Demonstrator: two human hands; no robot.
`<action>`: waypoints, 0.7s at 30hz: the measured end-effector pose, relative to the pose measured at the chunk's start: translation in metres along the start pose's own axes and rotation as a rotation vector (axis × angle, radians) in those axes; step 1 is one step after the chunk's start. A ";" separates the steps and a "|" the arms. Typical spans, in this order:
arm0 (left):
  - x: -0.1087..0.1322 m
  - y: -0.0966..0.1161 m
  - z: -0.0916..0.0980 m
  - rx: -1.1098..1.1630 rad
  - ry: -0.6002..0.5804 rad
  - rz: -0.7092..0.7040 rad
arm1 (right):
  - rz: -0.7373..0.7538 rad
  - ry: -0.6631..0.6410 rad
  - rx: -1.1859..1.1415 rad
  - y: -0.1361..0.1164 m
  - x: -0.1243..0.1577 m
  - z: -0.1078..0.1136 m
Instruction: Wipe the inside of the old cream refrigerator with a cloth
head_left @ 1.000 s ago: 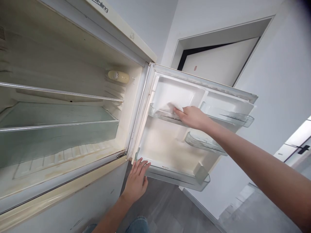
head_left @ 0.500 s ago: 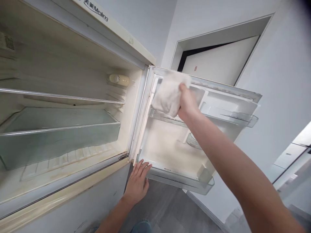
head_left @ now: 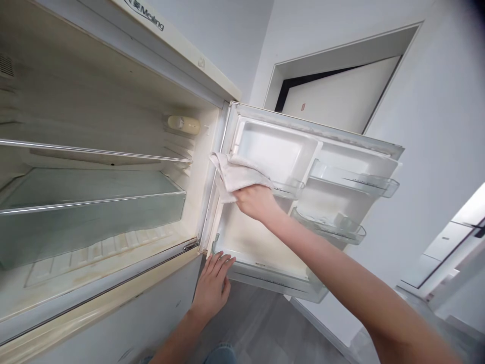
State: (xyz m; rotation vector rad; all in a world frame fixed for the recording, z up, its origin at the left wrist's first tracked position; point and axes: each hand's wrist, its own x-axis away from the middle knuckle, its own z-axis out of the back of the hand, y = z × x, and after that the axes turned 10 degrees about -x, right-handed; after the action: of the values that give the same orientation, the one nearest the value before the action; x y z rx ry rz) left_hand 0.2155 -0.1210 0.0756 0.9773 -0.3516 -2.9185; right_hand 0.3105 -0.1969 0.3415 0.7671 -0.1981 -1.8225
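Observation:
A white cloth (head_left: 240,172) is bunched in my right hand (head_left: 255,199), whose fingers are partly hidden beneath its folds. It lies over the left end of the upper-left door shelf (head_left: 290,189), against the inner side of the open refrigerator door (head_left: 261,230). My left hand (head_left: 214,283) rests with fingers extended on the door's lower corner near the hinge, touching the left end of the bottom door shelf (head_left: 271,280). It holds nothing.
The refrigerator interior stands open at left, with a glass shelf (head_left: 94,150) and a clear drawer (head_left: 94,222). Two more clear shelves, an upper one (head_left: 354,179) and a lower one (head_left: 329,227), project from the door's right side. A white door (head_left: 337,98) stands in a recess behind.
My right hand has moved down and left with the cloth, from inside the upper-left door compartment to its shelf's hinge-side end. My left hand stays at the lower corner.

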 end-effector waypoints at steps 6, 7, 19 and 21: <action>0.001 0.000 0.004 0.001 0.010 -0.001 | -0.030 0.032 0.047 0.022 0.037 0.002; 0.001 0.001 0.005 0.003 0.014 0.003 | -0.054 0.046 0.058 0.027 0.045 0.001; 0.000 0.004 0.001 0.037 0.033 0.015 | -0.353 0.497 -0.274 0.037 0.106 -0.011; -0.001 0.005 0.001 0.050 0.025 0.027 | -0.482 0.629 -0.496 0.020 0.100 -0.015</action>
State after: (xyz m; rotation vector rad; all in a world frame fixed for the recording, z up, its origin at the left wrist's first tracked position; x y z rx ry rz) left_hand 0.2151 -0.1258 0.0778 1.0060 -0.4349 -2.8846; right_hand 0.3158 -0.2905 0.2989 1.0337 0.8804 -1.8488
